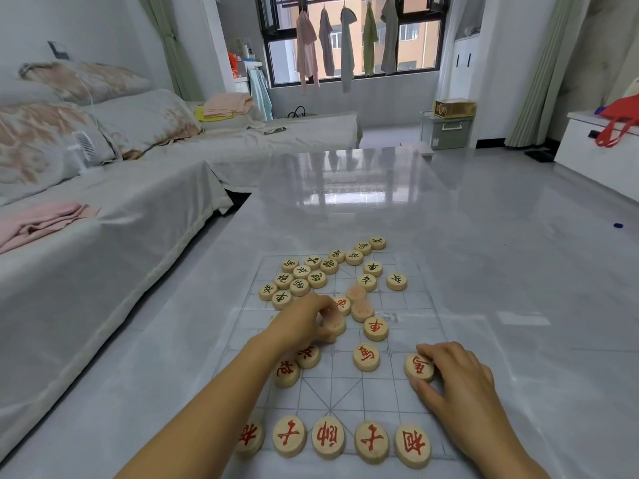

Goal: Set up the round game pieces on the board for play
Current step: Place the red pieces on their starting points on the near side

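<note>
Along the near edge of the board, five red-lettered pieces stand in a row, face up, with small gaps between them. The left forearm covers part of the leftmost one.

Just beyond, at the board's right side, the right hand pinches a red piece between the thumb and curled fingers. That piece lies flat on the board.

Near the board's middle, the left hand has its fingers curled down over a blurred piece and grips it. Whether that piece touches the board cannot be told.

Loose red pieces are scattered around both hands: two beside the left wrist, two between the hands, and three more just past the left fingertips, two of these blurred.

On the far half, dark-lettered pieces sit in an unsorted cluster at the left, many touching. Several more are spread to the right, and two lie past the far edge of the board.

The board is a clear gridded sheet lying flat on a glossy pale table.

Left of the table stands a sofa under a grey cover, with a folded pink cloth on it. At the far wall, garments hang in front of a window.
</note>
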